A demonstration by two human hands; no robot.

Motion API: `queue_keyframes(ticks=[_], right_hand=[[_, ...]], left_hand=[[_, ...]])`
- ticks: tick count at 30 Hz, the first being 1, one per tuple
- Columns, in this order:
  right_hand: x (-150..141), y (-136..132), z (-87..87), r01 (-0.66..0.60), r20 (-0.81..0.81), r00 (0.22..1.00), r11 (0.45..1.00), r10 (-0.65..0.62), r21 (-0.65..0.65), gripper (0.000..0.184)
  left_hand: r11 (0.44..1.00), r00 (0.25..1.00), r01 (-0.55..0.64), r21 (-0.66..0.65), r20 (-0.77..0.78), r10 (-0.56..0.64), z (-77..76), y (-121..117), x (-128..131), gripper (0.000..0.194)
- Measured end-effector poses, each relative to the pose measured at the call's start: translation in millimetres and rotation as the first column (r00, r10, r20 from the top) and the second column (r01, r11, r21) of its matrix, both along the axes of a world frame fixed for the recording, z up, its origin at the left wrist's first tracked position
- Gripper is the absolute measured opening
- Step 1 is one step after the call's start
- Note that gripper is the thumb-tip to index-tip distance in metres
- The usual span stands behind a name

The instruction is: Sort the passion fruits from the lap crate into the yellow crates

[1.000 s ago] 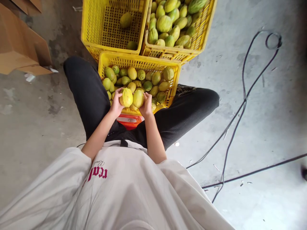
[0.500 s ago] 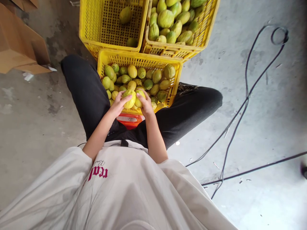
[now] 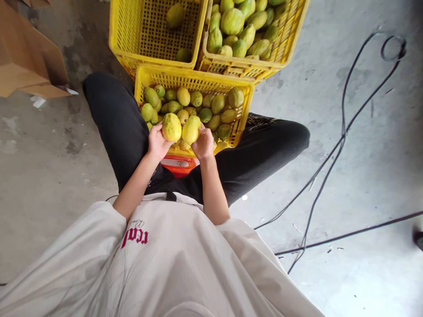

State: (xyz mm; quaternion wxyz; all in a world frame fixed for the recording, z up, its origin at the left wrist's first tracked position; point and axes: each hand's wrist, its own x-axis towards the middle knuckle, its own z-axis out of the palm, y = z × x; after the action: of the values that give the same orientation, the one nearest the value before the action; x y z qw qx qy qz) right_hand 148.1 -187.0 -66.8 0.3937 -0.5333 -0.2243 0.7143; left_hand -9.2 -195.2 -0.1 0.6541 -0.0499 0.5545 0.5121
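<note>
Fruit up now: your left hand (image 3: 156,141) has turned its rough yellow-green oval fruit (image 3: 171,127) upright, your right hand (image 3: 204,144) grips a smoother yellow fruit (image 3: 191,130), both raised, touching, above the near yellow plastic crate (image 3: 194,79).

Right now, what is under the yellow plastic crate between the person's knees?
Under the near yellow plastic crate a red-orange object shows at its near edge. The crate, both hands and the fruits cover the rest.

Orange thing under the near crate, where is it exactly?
Head view, centre: the orange object sits between the person's knees, below the near yellow crate, just beneath the left hand and right hand.
</note>
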Motion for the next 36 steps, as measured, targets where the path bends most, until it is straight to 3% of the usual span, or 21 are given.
queue_keyframes(ticks=[5, 8, 13, 17, 20, 26, 28, 31, 36], right_hand=[[-8.4, 0.3, 0.6, 0.127, -0.044, 0.991, 0.991, -0.129, -0.047, 0.057], [-10.6, 1.5, 11.6, 0.114, -0.008, 0.993, 0.988, -0.115, -0.102, 0.050], [-6.3, 1.4, 26.9, 0.070, 0.043, 0.997, 0.992, -0.066, -0.107, 0.044], [-4.8, 0.0, 22.3, 0.036, 0.089, 0.996, 0.998, -0.032, -0.042, 0.052], [-4.3, 0.1, 15.0, 0.056, 0.081, 0.995, 0.998, -0.054, -0.017, 0.056], [1.6, 1.4, 7.2, 0.172, -0.180, 0.970, 0.984, -0.161, 0.046, 0.056], [2.2, 0.8, 10.0, 0.170, -0.202, 0.967, 0.984, -0.157, 0.046, 0.054], [1.0, -1.4, 19.1, 0.137, -0.111, 0.984, 0.990, -0.141, -0.037, 0.046], [0.8, -3.8, 28.1, 0.096, -0.116, 0.987, 0.987, -0.112, -0.132, 0.029]], left_hand=[[0.998, 0.998, 0.055, 0.027, -0.001, -0.055, 2.7, -0.5, 4.2, 0.026], [0.993, 0.993, 0.099, 0.063, -0.077, -0.094, 0.6, -1.7, 4.7, 0.017], [0.988, 0.978, 0.148, 0.035, -0.153, -0.142, 2.7, -2.6, 6.0, 0.032], [0.991, 0.978, 0.137, 0.005, -0.160, -0.134, 3.3, -1.7, 8.6, 0.035], [0.997, 0.988, 0.074, 0.019, -0.135, -0.071, 3.2, 0.4, 8.0, 0.023], [0.992, 0.997, 0.072, 0.101, -0.003, -0.072, 11.6, 3.1, 3.9, 0.054], [0.990, 0.996, 0.086, 0.108, -0.042, -0.082, 13.1, 2.9, 3.9, 0.050], [0.990, 0.992, 0.088, 0.114, -0.098, -0.077, 10.9, 1.4, 4.3, 0.039], [0.983, 0.976, 0.180, 0.029, -0.131, -0.175, -4.8, -3.4, 1.9, 0.017]])
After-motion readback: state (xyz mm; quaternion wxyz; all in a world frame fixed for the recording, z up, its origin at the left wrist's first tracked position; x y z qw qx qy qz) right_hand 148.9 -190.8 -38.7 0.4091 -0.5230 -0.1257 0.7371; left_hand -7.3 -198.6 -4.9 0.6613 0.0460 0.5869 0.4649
